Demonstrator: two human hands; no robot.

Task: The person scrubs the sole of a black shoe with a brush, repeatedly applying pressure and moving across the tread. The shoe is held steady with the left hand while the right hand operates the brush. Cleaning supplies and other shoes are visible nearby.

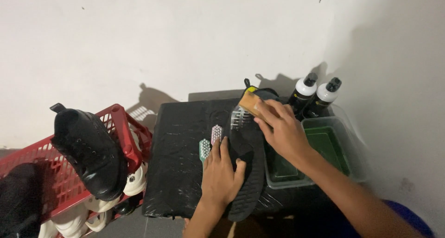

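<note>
Hands work a black shoe [248,164] lying sole-up on a black-wrapped table [181,150]: the left hand [221,173] presses flat on the sole, fingers spread, while the right hand [282,129] clamps a wooden brush [248,106] against the shoe's toe end. Two toothbrushes [210,143] lie just beside the left fingers. A clear tub [324,150] at right holds a green tray, with two black bottles [313,96] behind it. At left, a red basket [60,177] holds a black shoe and white ones.
</note>
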